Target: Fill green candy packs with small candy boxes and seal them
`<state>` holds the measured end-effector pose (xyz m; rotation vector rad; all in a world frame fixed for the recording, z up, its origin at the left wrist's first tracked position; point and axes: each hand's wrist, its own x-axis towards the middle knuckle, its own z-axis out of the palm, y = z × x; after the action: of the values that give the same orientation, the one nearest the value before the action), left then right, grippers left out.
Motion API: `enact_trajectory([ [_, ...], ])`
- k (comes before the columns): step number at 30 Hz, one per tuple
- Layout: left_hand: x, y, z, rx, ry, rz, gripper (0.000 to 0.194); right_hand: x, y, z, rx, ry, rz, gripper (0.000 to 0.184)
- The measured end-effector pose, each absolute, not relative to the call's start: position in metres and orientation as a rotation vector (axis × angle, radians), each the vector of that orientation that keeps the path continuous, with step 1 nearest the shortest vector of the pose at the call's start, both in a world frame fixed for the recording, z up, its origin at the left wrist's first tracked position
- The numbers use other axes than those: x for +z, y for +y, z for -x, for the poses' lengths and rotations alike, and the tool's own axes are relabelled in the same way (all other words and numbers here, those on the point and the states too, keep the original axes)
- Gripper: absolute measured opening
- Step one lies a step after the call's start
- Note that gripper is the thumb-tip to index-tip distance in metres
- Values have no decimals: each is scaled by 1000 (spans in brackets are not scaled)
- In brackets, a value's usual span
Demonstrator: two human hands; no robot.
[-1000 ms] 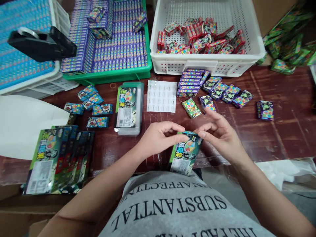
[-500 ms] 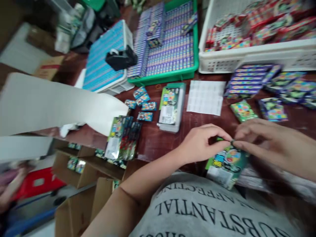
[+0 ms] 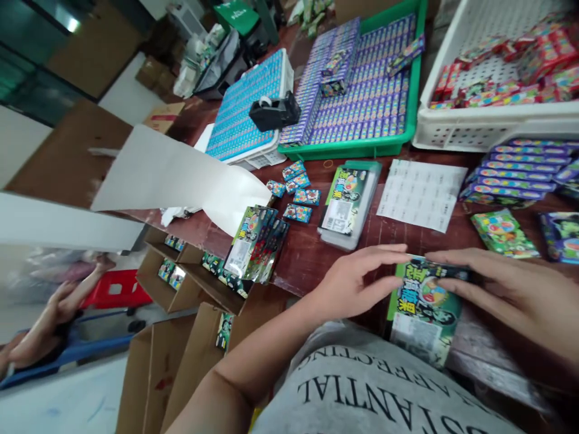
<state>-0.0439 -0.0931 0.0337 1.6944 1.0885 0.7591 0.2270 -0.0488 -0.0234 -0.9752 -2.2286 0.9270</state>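
Note:
A green and black printed candy box with a white label stands in front of my body, close to the grey shirt. My left hand has its thumb and forefinger at the box's upper left corner. Across from it, my right hand grips the upper right part, its thumb on the printed face and its fingers along the top edge. Beyond the hands lies a clear plastic tub with a similar printed piece on it. A sheet of small labels and a green candy packet are nearby.
A green crate and a white crate hold small candy packs. A black tape dispenser rests on a blue-topped tray. Similar printed boxes stand at the table edge above open cartons. Another person's arm shows at left.
My fingers have moved from pinching together at the middle of the box's top edge to its two upper corners. The view has swung left, so the table things appear further right.

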Motion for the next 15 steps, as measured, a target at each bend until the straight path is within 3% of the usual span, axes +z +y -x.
enact_trajectory([
  [4, 55, -149, 112, 991, 1659, -1526, 46, -18, 5, -185, 1252, -2282, 781, 31],
  [8, 51, -198, 180, 1588, 2251, -642, 61, 25, 47, -82, 1456, -1887, 776, 35],
  [11, 42, -210, 210, 1629, 2082, 40, 64, 51, 55, 27, 1681, -1743, 801, 38],
  [15, 35, -197, 227, 1632, 1776, 183, 66, 47, 56, 140, 1513, -2157, 910, 40],
])
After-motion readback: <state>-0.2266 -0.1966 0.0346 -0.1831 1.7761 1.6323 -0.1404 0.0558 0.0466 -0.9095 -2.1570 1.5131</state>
